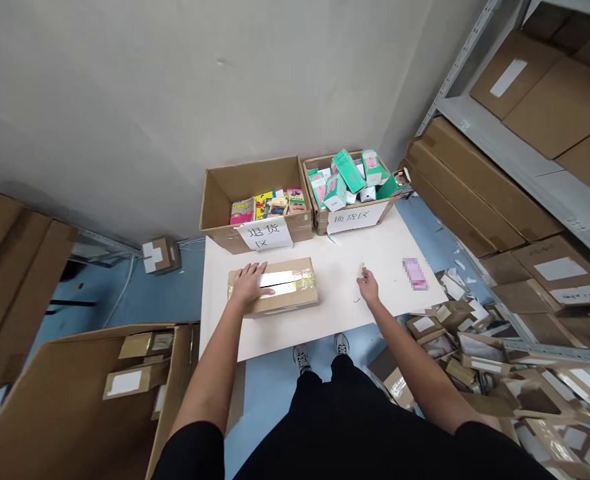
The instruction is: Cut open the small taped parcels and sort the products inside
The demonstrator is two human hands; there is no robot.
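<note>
A taped cardboard box (279, 303) lies on the white table (325, 327), with a white label across its top and a dark slit running along the label. My left hand (247, 283) rests flat on the box's left end, fingers spread. Off to the right, apart from the box, my right hand (368, 285) is closed on a small yellow-tipped object (363, 267); most of it is hidden in the fingers, so its kind is unclear.
At the table's back stand an open carton (219, 235) of colourful packs and another carton (319, 223) of green-and-white boxes, both with paper signs. A blurred pink item (415, 274) lies rightward. Opened boxes (475, 353) crowd the right floor; a large carton (49, 400) stands left.
</note>
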